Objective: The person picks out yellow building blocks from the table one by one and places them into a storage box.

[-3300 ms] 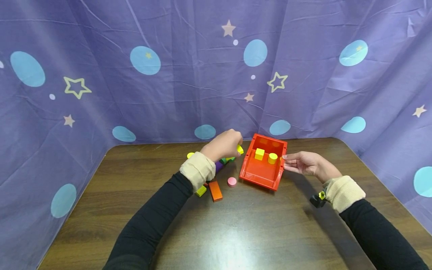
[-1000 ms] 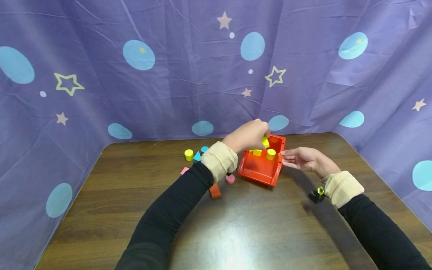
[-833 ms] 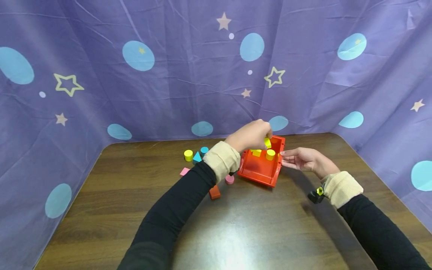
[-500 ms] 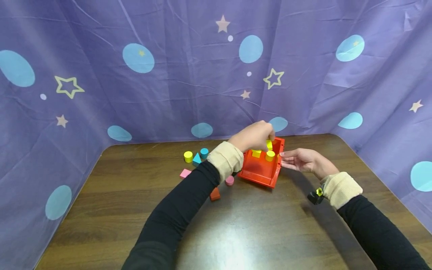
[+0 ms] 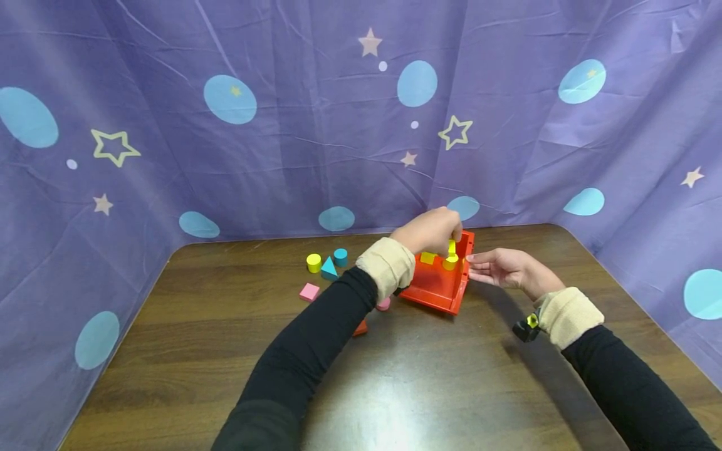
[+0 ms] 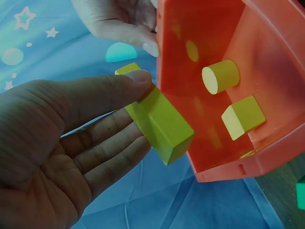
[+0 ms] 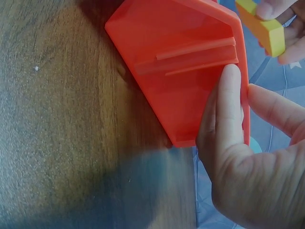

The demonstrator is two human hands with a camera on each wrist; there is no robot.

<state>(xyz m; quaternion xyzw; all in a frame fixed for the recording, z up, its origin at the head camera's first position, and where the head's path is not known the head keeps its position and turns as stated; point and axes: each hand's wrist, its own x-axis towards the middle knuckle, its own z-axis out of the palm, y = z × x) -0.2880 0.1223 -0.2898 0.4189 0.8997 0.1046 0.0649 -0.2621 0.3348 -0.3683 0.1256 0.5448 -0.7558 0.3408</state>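
Note:
My left hand point(image 5: 429, 232) pinches a yellow rectangular block point(image 6: 162, 119) between thumb and fingers, over the back of an open red plastic box point(image 5: 431, 297). In the left wrist view, the block is tilted beside the box's rim. Inside the box are a yellow cylinder point(image 6: 221, 76) and a yellow cube point(image 6: 244, 118). My right hand point(image 5: 510, 270) grips the box's right wall, with straight fingers along the outer face and the thumb at the rim, as the right wrist view shows.
Left of the box lie a yellow cylinder point(image 5: 313, 263), a blue cylinder point(image 5: 340, 257), a blue triangular block point(image 5: 329, 269) and a pink block point(image 5: 309, 292). The left arm partly covers a pink disc point(image 5: 383, 304) and an orange block point(image 5: 361, 327). A purple curtain point(image 5: 282, 156) hangs behind the table.
My left hand has carried the yellow block rightward from beside the box to over its back part, latterly drifting slightly right and nearer. My right hand stays at the box's wall.

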